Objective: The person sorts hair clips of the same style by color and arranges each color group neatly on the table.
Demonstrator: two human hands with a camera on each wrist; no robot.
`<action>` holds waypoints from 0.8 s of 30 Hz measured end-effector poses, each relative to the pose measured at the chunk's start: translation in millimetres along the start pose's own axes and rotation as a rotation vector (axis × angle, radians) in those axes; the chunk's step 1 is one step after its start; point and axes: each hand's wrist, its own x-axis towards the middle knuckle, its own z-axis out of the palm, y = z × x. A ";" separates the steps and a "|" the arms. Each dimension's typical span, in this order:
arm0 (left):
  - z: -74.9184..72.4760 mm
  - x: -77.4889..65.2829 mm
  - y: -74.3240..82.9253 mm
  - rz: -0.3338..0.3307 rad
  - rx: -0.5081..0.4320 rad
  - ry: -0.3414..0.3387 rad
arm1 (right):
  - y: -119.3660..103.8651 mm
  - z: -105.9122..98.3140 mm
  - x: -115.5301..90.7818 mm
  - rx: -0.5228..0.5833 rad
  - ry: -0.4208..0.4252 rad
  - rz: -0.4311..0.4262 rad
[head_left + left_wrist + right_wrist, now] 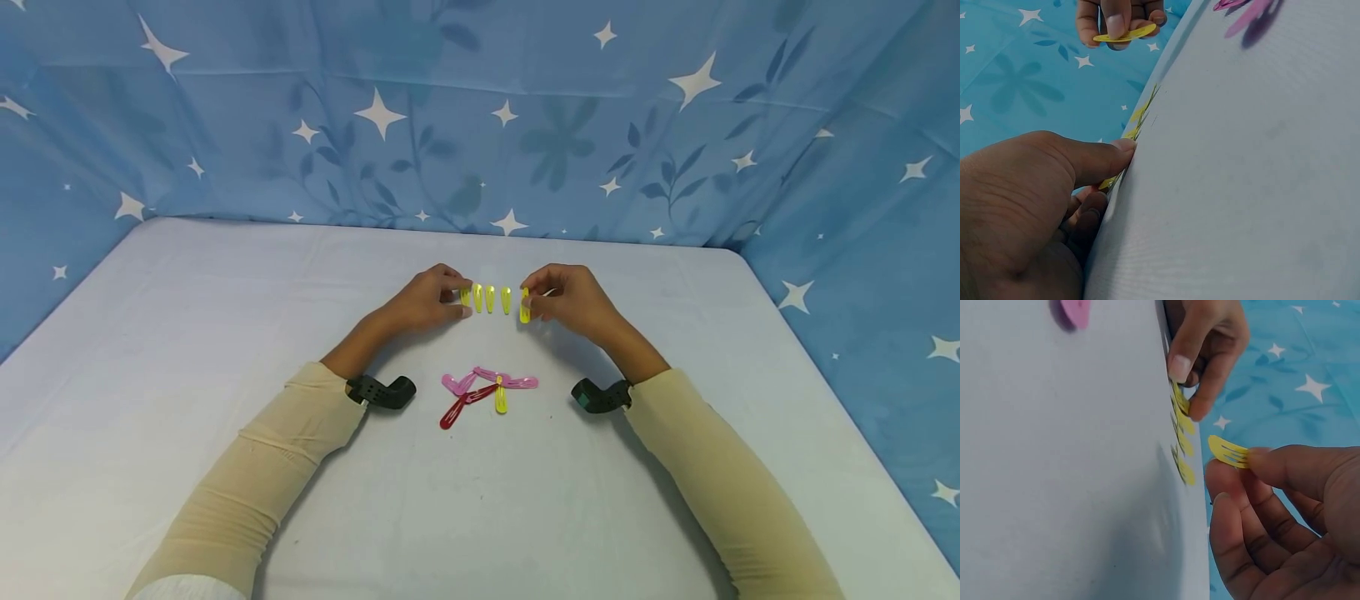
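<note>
Yellow hair clips (491,299) stand in a row of four near the far edge of the white-covered desk (480,508), side by side with small gaps. At the row's left end, the left hand (427,300) has its thumb and a finger drawn in on opposite ends of the leftmost clip (465,297), gripping it. Just beyond the row's right end, the right hand (572,298) pinches a fifth yellow clip (1227,452) between thumb and fingertip, raised off the desk, its other fingers loosely bent.

Nearer the person, between the two forearms, lies a loose heap: pink clips (520,382), red clips (453,412) and one more yellow clip (501,400), some overlapping. Each wrist wears a black device (382,392), just beyond the beige sleeves (255,467). Behind the desk hangs a blue curtain (450,50) printed with stars and leaves.

Fingers partly cover the leftmost clip, and the right thumb hides one end of the raised one. From the left wrist the row shows nearly edge-on and its clips merge; the pink there is cut off at the top. Overlaps make the heap hard to count.
</note>
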 end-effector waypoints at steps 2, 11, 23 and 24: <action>0.0 0.1 0.1 -0.008 -0.006 -0.003 | 1.5 -0.1 3.4 0.001 0.002 0.016; 0.4 1.8 -1.7 -0.008 -0.004 0.003 | 3.4 0.8 13.9 -0.013 0.032 0.041; 1.0 2.0 -4.6 -0.001 -0.007 0.004 | 9.1 5.6 27.8 -0.076 0.038 0.074; 0.9 1.7 -4.6 0.000 -0.007 0.005 | 9.8 6.3 28.9 -0.084 0.042 0.077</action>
